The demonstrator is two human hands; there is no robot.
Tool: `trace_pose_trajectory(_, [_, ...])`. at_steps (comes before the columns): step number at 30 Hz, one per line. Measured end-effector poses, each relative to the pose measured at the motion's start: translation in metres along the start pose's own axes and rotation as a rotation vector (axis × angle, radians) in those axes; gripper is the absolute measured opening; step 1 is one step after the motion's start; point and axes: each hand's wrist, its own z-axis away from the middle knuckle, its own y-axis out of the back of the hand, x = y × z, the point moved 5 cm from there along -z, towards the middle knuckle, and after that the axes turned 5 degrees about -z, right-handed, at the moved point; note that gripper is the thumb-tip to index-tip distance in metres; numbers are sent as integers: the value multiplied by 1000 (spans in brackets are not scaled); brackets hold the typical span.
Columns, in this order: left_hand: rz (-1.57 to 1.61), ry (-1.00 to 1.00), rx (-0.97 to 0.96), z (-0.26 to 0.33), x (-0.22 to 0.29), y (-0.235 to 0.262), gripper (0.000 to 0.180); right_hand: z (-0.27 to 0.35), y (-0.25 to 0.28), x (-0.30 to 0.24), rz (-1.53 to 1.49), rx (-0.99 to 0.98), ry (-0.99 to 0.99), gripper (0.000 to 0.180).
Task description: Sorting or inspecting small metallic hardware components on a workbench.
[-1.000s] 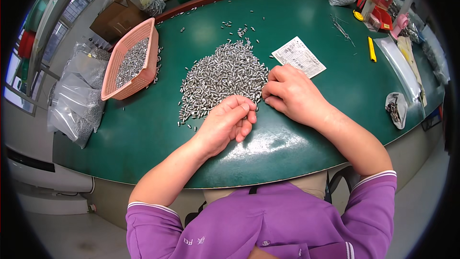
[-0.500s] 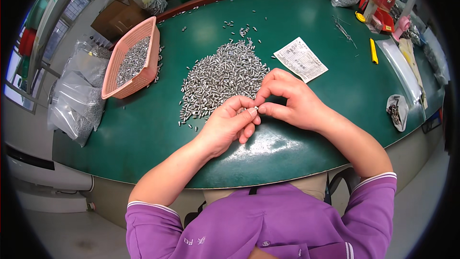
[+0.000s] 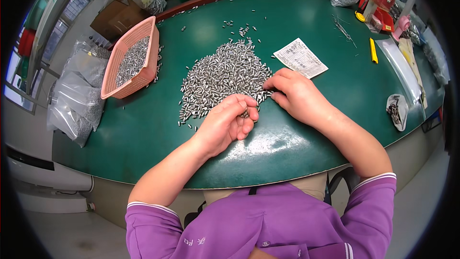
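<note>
Many metal pieces (image 3: 223,79) lie mid-frame, seemingly for easy reach; the left hand (image 3: 224,119) curls round some; I can't tell what the right hand (image 3: 299,97) grips.

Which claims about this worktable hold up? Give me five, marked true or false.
1. The left hand holds small silver metal pieces. True.
2. The pink latticed plastic basket stands right of the loose pile of such pieces. False: it stands left.
3. The right hand rests on the basket. False: it is at the pile's right edge.
4. The white printed paper sheet lies right of the pile. True.
5. A slim yellow tool lies right of the sheet. True.
</note>
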Motion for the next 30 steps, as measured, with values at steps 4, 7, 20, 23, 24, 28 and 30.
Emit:
trace_pose_trajectory(4, [7,25,77,1,0,-2,19,-1,-7,-4,-151,-36,19,22])
trace_pose_trajectory(7, [0,30,78,0,0,-3,18,-1,-8,-9,-174,-51,54,21])
trace_pose_trajectory(20, [-13,12,67,0,1,-2,13,0,7,0,-147,-93,-34,16])
trace_pose_trajectory(23, [-6,2,65,0,2,-1,13,0,10,-5,-128,-137,-19,14])
trace_pose_trajectory(24, [-3,1,64,0,2,-1,13,0,12,-7,-127,-152,-28,13])
trace_pose_trajectory(28, [-6,-1,61,1,2,-1,12,1,14,-7,-147,-211,-62,13])
trace_pose_trajectory(30, [-11,1,65,1,2,-1,12,2,12,-7,-155,-272,-53,13])
